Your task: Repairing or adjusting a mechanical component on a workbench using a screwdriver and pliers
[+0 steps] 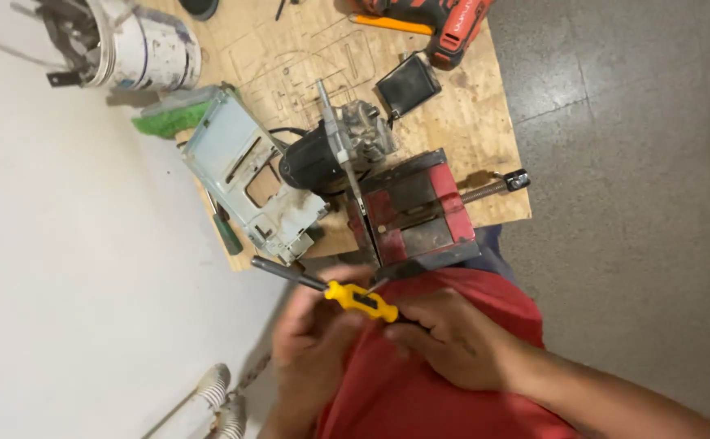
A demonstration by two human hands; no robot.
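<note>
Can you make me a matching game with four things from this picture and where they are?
Things:
1. screwdriver
2. red vise
3. white bucket
4. cordless drill

Places:
A. far left corner of the board
B. held between both hands
C. near edge of the plywood board
D. far right edge of the board

Pairs: 1-B, 2-C, 3-A, 4-D

One view only, from a head-worn camera. Looks steeply down past a red shirt (pixel 420 390) onto the near end of a plywood workbench (pixel 469 106), from close range. Frame rolled, so the bench runs slantwise up the picture. White wall (pixel 54 260) along the left, grey speckled floor (pixel 640 162) along the right.
</note>
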